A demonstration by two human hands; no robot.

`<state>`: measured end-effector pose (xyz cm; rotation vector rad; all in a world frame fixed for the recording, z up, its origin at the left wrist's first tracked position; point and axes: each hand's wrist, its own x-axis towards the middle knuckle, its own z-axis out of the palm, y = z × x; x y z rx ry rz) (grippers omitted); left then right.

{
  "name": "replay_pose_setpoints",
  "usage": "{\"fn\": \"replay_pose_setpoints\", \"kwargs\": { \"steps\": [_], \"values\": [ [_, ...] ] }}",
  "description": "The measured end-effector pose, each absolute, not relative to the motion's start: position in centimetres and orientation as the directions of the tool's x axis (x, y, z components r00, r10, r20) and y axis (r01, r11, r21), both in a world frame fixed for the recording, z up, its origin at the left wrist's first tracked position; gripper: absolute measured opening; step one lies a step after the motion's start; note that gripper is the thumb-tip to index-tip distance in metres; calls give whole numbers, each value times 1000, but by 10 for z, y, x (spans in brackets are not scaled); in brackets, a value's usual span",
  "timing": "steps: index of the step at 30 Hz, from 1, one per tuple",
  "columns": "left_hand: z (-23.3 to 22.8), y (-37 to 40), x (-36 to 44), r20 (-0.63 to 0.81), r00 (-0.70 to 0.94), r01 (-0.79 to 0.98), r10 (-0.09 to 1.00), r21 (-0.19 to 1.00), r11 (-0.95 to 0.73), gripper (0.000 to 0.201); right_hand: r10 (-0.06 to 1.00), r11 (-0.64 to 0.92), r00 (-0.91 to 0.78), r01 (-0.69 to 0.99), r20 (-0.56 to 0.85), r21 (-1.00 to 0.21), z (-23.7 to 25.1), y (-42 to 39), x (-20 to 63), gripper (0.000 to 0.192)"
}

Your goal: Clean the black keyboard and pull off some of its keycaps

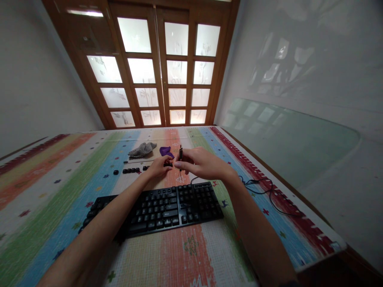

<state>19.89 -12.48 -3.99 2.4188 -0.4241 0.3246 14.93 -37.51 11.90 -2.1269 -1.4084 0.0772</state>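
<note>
I'm mid keycap removal: my right hand (201, 162) grips the keycap puller (180, 153); my left hand (159, 166) pinches a keycap (168, 164) beyond the keyboard (155, 209), and setting it down needs care.

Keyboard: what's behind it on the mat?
Behind the keyboard: a row of loose black keycaps, a grey cloth and a purple cloth. The left hand and right hand cover whatever lies under them.

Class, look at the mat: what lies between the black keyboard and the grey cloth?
In the head view, a row of loose black keycaps lies on the striped mat between the keyboard and the grey cloth, beside the left hand.
</note>
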Motion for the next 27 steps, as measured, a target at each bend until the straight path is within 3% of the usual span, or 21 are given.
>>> {"fn": "replay_pose_setpoints", "kwargs": {
  "steps": [27],
  "values": [
    [-42, -124, 200, 325, 926, -357, -193, 581, -731, 16, 867, -263, 430, 824, 252, -502, 116, -372, 150, 25]
  ]
}}
